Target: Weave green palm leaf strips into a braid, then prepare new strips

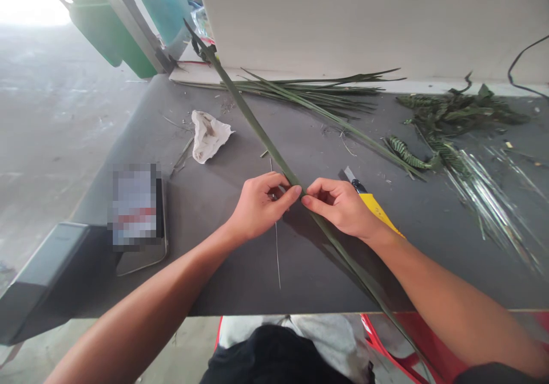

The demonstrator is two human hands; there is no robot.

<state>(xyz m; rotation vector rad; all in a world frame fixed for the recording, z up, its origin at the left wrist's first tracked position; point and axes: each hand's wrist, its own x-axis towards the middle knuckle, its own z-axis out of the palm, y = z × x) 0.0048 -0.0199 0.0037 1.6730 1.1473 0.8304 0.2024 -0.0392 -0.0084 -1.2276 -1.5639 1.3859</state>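
Observation:
A long green leaf strip (262,134) runs slantwise across the table, from the upper left down past the front edge. My left hand (266,201) pinches it near its middle between thumb and fingers. Close beside it, my right hand (338,204) pinches the same strip, the thumbs almost meeting. A thin metal wire (277,252) lies or hangs under my left hand; whether the fingers also hold it I cannot tell. Just beyond my right hand lies a yellow utility knife (377,209) with its blade out, partly covered by the wrist.
A pile of long leaves (317,95) lies along the back, beside folded, woven-looking leaf pieces (463,112). Shiny thin rods (493,195) spread at the right. Crumpled white paper (210,137) and a phone (160,218) are on the left. A green bin (100,23) stands beyond.

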